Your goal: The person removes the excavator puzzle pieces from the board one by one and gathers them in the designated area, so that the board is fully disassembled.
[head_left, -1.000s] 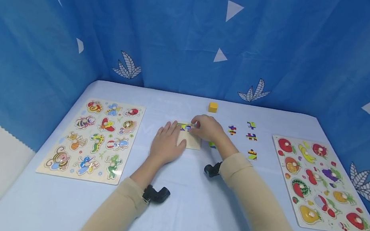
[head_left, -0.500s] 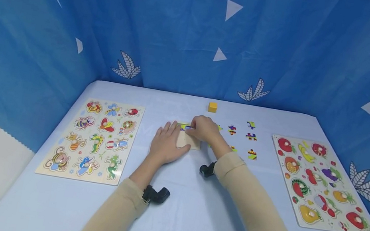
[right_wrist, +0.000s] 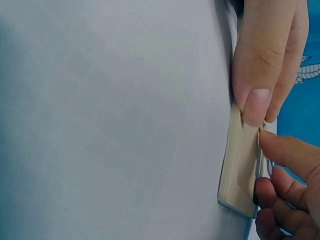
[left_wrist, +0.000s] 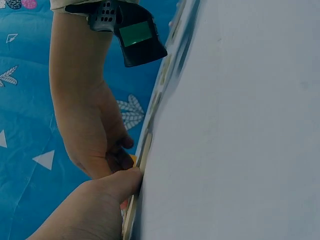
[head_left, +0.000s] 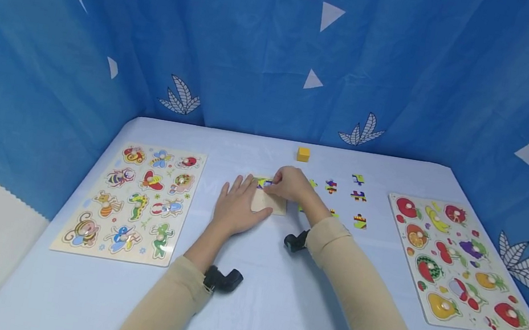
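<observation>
A small wooden puzzle board [head_left: 271, 205] lies in the middle of the table, with blue-and-yellow puzzle pieces [head_left: 263, 184] along its far edge. My left hand [head_left: 238, 210] rests on the board's left side, fingers straight, its thumb on the near edge, as the right wrist view also shows. Over the far right part of the board my right hand [head_left: 292, 185] pinches a puzzle piece between thumb and curled fingers. That piece is mostly hidden; only a thin edge shows in the right wrist view. Loose jigsaw pieces [head_left: 358, 196] lie right of the board, some partly behind the right hand.
A yellow cube [head_left: 303, 154] sits near the table's far edge. To the left lies an insect peg puzzle [head_left: 134, 199], and a fruit peg puzzle [head_left: 469, 272] lies to the right. Blue curtain [head_left: 263, 43] surrounds the back and sides of the table.
My right hand has shifted slightly left along the board's far edge, uncovering loose pieces behind it. The left thumb has moved a little right; the rest of that hand stays put.
</observation>
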Available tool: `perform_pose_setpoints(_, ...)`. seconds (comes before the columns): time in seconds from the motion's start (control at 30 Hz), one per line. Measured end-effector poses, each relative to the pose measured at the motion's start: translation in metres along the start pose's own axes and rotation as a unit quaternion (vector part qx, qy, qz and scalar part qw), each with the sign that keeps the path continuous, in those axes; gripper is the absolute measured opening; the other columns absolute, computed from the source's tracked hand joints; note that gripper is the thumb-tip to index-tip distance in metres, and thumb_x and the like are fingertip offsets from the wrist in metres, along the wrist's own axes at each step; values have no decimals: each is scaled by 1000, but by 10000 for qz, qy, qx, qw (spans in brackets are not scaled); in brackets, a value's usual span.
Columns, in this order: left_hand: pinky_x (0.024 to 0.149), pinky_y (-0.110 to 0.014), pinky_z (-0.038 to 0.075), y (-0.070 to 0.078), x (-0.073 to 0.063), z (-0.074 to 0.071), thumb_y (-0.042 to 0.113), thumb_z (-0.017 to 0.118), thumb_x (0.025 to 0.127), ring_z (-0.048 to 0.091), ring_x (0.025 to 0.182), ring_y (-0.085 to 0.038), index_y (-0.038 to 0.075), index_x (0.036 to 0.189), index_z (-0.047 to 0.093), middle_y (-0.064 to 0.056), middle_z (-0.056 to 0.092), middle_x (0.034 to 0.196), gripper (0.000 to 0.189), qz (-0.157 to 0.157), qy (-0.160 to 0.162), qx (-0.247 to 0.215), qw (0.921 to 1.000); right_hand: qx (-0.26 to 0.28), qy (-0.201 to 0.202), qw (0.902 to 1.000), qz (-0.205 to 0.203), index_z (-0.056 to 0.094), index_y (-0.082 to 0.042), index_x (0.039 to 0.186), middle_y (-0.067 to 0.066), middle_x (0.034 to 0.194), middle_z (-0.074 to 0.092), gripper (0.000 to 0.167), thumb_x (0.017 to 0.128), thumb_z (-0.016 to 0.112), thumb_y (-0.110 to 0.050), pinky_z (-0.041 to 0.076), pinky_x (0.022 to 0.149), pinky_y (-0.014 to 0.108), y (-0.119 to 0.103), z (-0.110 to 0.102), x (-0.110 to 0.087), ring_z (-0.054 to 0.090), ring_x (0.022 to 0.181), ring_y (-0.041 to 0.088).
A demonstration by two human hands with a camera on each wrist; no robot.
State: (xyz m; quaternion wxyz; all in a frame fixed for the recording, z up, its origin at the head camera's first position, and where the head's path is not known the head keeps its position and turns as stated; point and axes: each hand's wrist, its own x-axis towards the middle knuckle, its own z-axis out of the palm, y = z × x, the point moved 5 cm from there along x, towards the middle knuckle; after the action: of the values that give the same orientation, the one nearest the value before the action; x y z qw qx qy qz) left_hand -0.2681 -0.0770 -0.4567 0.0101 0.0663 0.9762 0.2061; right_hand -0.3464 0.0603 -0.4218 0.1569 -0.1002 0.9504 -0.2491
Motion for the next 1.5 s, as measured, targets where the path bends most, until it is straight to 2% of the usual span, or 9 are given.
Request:
perform_pose_setpoints(0.2, 126, -53, 5, -3, 0, 2, 73, 48, 87, 10, 156, -26, 14, 159, 23, -3, 18, 167, 97, -87, -71, -48, 9999, 621, -7, 9980, 90, 60, -11, 97, 6, 86, 63, 28, 85, 78, -28, 46, 62, 25, 0, 1, 2, 57, 74, 16)
perform_pose_setpoints(0.3, 126, -53, 6, -4, -1, 3, 73, 49, 86, 10, 156, -26, 12, 159, 23, -4, 18, 167, 98, -122, -74, -65, 9999, 878, -46, 9960, 186, 59, -12, 105, 6, 92, 63, 30, 86, 78, -25, 48, 65, 26, 3, 0, 2, 58, 78, 17)
perform_pose_setpoints(0.43, 126, -52, 6, -5, -1, 2, 72, 50, 86, 12, 156, -26, 11, 158, 25, -4, 20, 167, 98, -146, -24, -56, 9999, 1151, -116, 9932, 115, 57, -17, 119, 6, 103, 63, 36, 88, 76, -24, 49, 73, 29, 10, -5, 3, 58, 88, 20)
perform_pose_setpoints(0.6, 127, -52, 7, -6, 0, 2, 73, 50, 86, 12, 156, -25, 11, 158, 26, -5, 20, 167, 98, -137, 18, -22, 9999, 1298, 69, 9915, 100, 61, -20, 122, 8, 109, 59, 32, 92, 71, -25, 49, 75, 31, 32, -25, 4, 55, 92, 23)
perform_pose_setpoints(0.83, 127, -50, 7, -3, 1, 3, 71, 50, 87, 12, 156, -25, 13, 158, 26, -4, 20, 167, 96, -65, 72, -59, 9999, 1023, 744, 9903, 580, 56, -18, 133, 12, 120, 56, 37, 98, 63, -25, 51, 83, 37, 82, -67, 5, 54, 102, 27)
perform_pose_setpoints(1.03, 127, -49, 6, -2, 2, 5, 72, 49, 86, 11, 156, -24, 14, 159, 24, -3, 18, 168, 95, -55, 66, -41, 10000, 954, 1059, 9829, 1166, 55, -14, 135, 16, 125, 55, 37, 100, 58, -20, 52, 93, 45, 121, -83, 7, 54, 106, 31)
perform_pose_setpoints(1.3, 127, -49, 6, -1, 2, 5, 71, 50, 87, 11, 156, -23, 14, 159, 24, -1, 18, 168, 95, -70, 58, 35, 10000, 734, 1132, 9816, 1353, 55, -9, 136, 19, 128, 55, 36, 100, 56, -16, 48, 103, 51, 131, -85, 5, 53, 112, 33)
perform_pose_setpoints(1.5, 127, -49, 6, -2, 2, 6, 72, 49, 87, 10, 157, -22, 14, 159, 24, -1, 17, 168, 96, -89, 51, 99, 9999, -76, 1146, 9846, 1316, 55, -11, 136, 18, 125, 59, 36, 101, 55, -19, 47, 101, 53, 129, -83, 9, 55, 111, 34)
